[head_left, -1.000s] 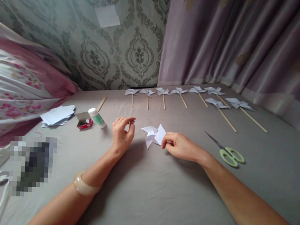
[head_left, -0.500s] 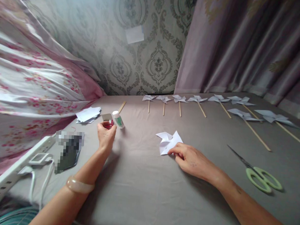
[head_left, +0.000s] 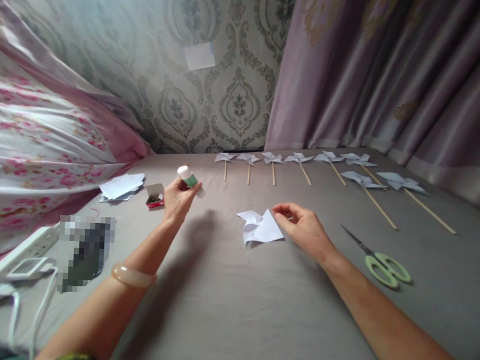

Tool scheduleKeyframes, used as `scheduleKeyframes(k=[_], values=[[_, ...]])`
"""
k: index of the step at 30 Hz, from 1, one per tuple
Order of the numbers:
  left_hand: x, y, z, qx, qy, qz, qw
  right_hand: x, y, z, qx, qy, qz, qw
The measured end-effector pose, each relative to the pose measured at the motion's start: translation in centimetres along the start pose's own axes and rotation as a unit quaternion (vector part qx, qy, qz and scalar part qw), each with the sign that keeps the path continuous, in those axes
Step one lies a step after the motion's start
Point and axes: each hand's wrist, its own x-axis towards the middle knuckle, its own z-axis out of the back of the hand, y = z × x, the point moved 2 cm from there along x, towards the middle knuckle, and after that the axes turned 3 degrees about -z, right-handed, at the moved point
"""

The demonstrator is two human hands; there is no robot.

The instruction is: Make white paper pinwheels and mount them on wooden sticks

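Observation:
My left hand (head_left: pixel 178 203) is raised above the bed sheet, its fingers wrapped round a white glue stick (head_left: pixel 189 179) with a green label and white cap. A white paper pinwheel (head_left: pixel 264 229), without a stick, lies in the middle with some blades folded over. At its upper right edge, my right hand (head_left: pixel 301 225) pinches the paper between thumb and forefinger. Just left of the left hand stands a small red box (head_left: pixel 155 198) with its flap up and small dark bits inside.
Several finished pinwheels on wooden sticks (head_left: pixel 298 158) line the back. Scissors with green handles (head_left: pixel 383 266) lie at the right. On the left are a stack of paper (head_left: pixel 122 186), a blurred-out dark object (head_left: pixel 88 253) and a white power strip (head_left: pixel 34 248) with cables.
My left hand has left the red box and lifted the glue stick off the sheet. My right hand has shifted from the pinwheel's lower corner to its upper right edge.

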Motion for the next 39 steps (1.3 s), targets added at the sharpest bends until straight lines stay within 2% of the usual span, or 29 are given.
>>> scheduleKeyframes(k=[2,5,8,11,14,16,18,21,26,31,35,39], values=[[-1.7,-3.5,-2.6,-0.089,0.090,-0.016,0.992,0.2,0.1,0.1,0.094,0.007,-0.005,0.996],[-5.1,-7.7,-6.6,-0.193,0.233,0.020,0.953,0.1,0.3,-0.2,0.224,0.053,-0.020,0.973],[-7.6,-9.1,-9.1,-0.228,0.282,0.069,0.929,-0.1,0.4,-0.6,0.312,0.093,-0.060,0.944],[-8.3,-8.4,-9.9,-0.224,0.294,0.089,0.925,-0.1,-0.1,-0.7,0.350,0.092,-0.098,0.927],[-8.2,-6.5,-9.5,-0.184,0.333,0.076,0.922,0.5,-0.8,-0.2,0.356,0.082,-0.110,0.924],[-8.0,-5.0,-8.7,-0.117,0.347,0.034,0.930,0.9,-1.1,0.6,0.351,0.068,-0.107,0.928],[-8.1,-3.6,-7.8,-0.019,0.347,-0.040,0.937,1.2,-1.1,1.5,0.350,0.041,-0.111,0.929],[-8.7,-1.7,-7.1,0.080,0.372,-0.130,0.915,1.4,-0.7,2.6,0.347,0.002,-0.123,0.930],[-9.6,0.0,-7.1,0.132,0.387,-0.197,0.891,1.4,0.2,2.8,0.237,-0.027,-0.080,0.968],[-9.8,0.1,-7.2,0.157,0.384,-0.238,0.878,1.5,1.5,2.1,0.040,-0.031,0.026,0.998],[-10.0,-0.2,-7.3,0.188,0.390,-0.254,0.865,0.9,3.1,1.4,-0.101,-0.014,0.115,0.988],[-10.1,-0.2,-7.3,0.195,0.394,-0.264,0.859,0.3,4.4,0.6,-0.258,0.036,0.188,0.947]])
